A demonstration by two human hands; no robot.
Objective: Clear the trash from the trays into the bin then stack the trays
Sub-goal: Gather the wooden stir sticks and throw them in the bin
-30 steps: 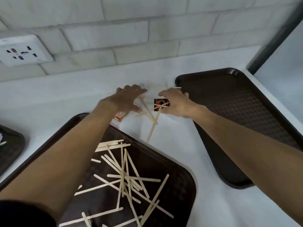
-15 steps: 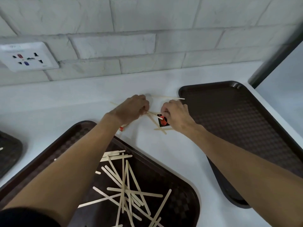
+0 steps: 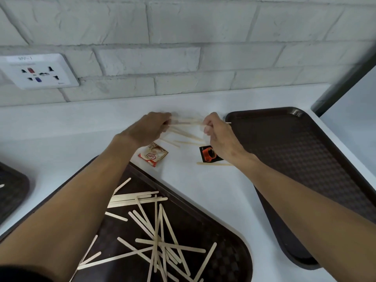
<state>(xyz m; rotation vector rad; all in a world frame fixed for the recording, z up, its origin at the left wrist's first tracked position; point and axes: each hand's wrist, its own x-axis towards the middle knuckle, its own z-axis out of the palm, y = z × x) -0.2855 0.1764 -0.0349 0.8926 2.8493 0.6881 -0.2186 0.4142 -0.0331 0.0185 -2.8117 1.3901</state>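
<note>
My left hand (image 3: 149, 128) and my right hand (image 3: 218, 134) are at the back of the white counter, each with fingers curled round the ends of a small bundle of wooden sticks (image 3: 186, 124) held between them. More loose sticks (image 3: 183, 137) lie on the counter just below. A white and red sachet (image 3: 153, 155) lies by my left wrist, a black and orange sachet (image 3: 209, 156) by my right wrist. A brown tray (image 3: 223, 237) in front holds several wooden sticks (image 3: 156, 231). Another brown tray (image 3: 295, 149) with nothing on it sits at the right.
A third dark tray (image 3: 12, 192) shows at the left edge. One stick (image 3: 213, 163) lies beside the black sachet. A white brick wall with a socket plate (image 3: 36, 71) backs the counter. A dark frame edge (image 3: 345, 78) rises at the far right.
Both hands moved back toward the wall and lifted a bundle of sticks. The black sachet left my right hand and the white sachet left my left hand; both now lie on the counter.
</note>
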